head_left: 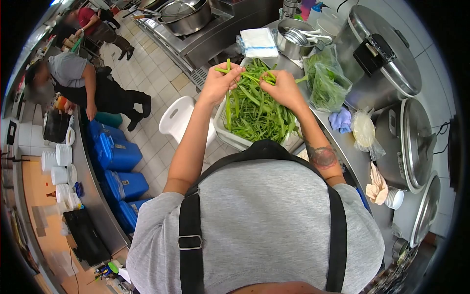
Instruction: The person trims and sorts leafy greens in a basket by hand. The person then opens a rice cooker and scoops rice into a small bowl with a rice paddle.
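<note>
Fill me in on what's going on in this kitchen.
Someone in a grey T-shirt is handling leafy greens: the left hand and right hand grip green stems above a white basket heaped with more leafy greens. A plastic bag of greens sits to the right. Across the aisle, a co-worker stands at another counter.

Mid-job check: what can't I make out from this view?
Head view:
- Bottom of the white basket: under heaped greens.
- Part of the white stool: behind the left forearm.
- What the far red-shirted person handles: too small.
</note>
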The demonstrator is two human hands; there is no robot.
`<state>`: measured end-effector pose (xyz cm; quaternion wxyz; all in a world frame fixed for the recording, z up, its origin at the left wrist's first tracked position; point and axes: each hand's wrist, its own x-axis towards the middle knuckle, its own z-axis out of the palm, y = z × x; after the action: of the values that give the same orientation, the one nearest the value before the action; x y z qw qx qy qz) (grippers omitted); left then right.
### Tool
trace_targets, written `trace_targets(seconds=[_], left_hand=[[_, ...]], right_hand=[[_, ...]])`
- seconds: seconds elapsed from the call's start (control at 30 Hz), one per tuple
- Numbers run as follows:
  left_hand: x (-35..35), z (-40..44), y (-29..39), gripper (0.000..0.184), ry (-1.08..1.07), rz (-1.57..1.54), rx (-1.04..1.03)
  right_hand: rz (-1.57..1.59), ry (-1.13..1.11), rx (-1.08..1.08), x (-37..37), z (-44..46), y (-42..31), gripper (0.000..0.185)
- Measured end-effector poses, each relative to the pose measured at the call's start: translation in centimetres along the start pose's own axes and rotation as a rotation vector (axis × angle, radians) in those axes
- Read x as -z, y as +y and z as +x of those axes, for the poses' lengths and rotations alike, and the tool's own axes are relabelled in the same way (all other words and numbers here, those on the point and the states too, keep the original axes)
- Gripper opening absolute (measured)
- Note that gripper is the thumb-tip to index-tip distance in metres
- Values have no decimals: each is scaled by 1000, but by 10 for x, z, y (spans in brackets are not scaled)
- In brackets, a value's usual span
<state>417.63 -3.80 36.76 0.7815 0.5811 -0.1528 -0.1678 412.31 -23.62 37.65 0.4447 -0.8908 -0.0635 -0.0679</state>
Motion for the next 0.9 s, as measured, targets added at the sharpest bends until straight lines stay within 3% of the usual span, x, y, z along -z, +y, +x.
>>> trace_targets(seconds=[0.17,0.27,0.4,0.7,0.9], left_hand=[[-3,-2,-2,16,101,-122,-17],[19,-1,-6,17,112,-344,-40],[55,-10,-7,18,-102,-714,31],[48,-10,-12,17,-211,-852,59],[36,-10,-6,14,-236,-657,52]], right_hand=[[46,230,8,-4,1,-1,23],[414,484,-104,0,16,36,16],[839,203,16,36,8,26,13],[300,-195,259,66,-18,-57,13],[36,-28,320,35,-7,-60,18]])
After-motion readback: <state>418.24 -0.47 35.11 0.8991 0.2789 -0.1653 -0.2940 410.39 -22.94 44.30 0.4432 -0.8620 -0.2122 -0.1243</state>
